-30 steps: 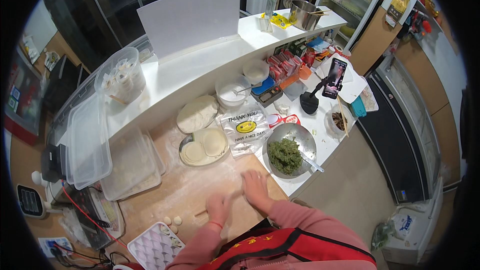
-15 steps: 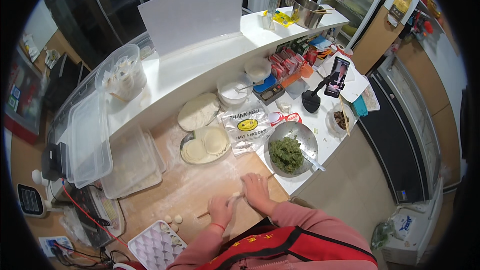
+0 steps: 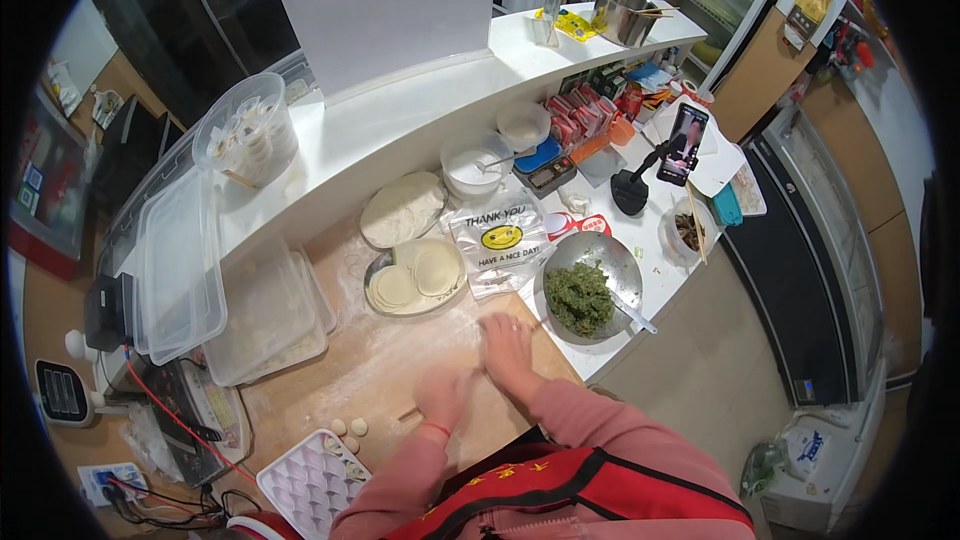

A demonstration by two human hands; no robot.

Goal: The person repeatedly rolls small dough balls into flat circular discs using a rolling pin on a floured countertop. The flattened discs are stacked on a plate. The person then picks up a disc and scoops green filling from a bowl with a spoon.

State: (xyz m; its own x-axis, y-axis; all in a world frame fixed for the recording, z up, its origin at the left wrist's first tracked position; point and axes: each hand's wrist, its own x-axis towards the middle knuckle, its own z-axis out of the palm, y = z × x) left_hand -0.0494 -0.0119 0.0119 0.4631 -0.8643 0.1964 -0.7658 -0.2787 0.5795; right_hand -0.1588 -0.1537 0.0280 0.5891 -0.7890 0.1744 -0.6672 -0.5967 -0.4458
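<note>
A thin wooden rolling pin (image 3: 408,415) lies aslant across the floured wooden board (image 3: 300,390). My left hand (image 3: 442,395), smeared by motion, is over its near left part, with the pin's end poking out beside it. Farther right, my right hand (image 3: 508,348) is closed on the other part of the pin. Any dough under the pin is hidden by the hands. Several small dough balls (image 3: 350,428) rest by a white moulded tray (image 3: 305,480) at the lower left. Ahead of my hands, round rolled wrappers (image 3: 415,278) lie in a metal dish.
A metal bowl of chopped green filling (image 3: 580,298) stands right of the board. Behind are a plate of flour (image 3: 403,210), a printed plastic bag (image 3: 498,238) and a white bowl (image 3: 470,165). A phone on a stand (image 3: 682,145) is at right, clear plastic boxes (image 3: 265,310) at left.
My right hand has shifted slightly up and away along with the pin. The left hand has moved a little up and is now blurred. The whole view has tilted slightly.
</note>
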